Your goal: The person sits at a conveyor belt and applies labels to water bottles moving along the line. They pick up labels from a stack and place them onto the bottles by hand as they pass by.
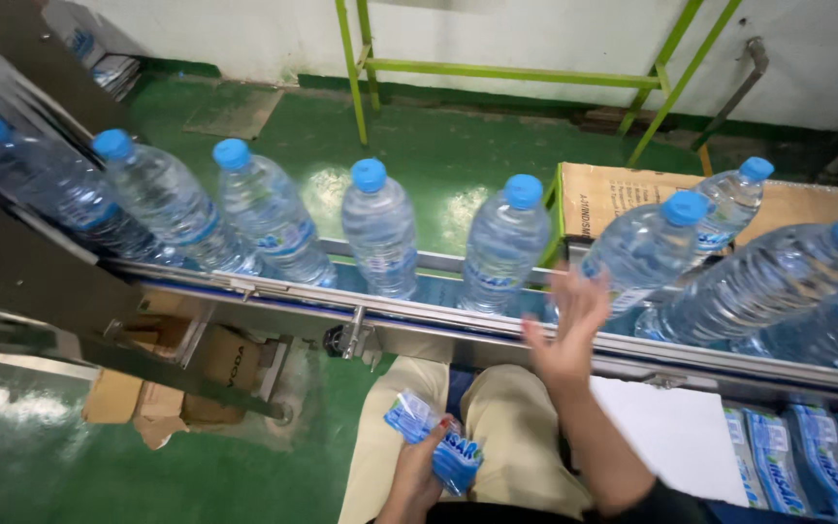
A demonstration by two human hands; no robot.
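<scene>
A row of several clear water bottles with blue caps stands on a metal conveyor that crosses the view. My right hand is raised with fingers spread, just in front of one bottle and holds nothing. My left hand rests on my lap, closed on a small stack of blue and white bottle labels. Another bottle stands just left of my right hand.
More blue labels lie in a pile at the lower right beside a white sheet. A brown carton sits behind the conveyor. Flattened cardboard lies on the green floor under the conveyor. A green metal frame stands at the wall.
</scene>
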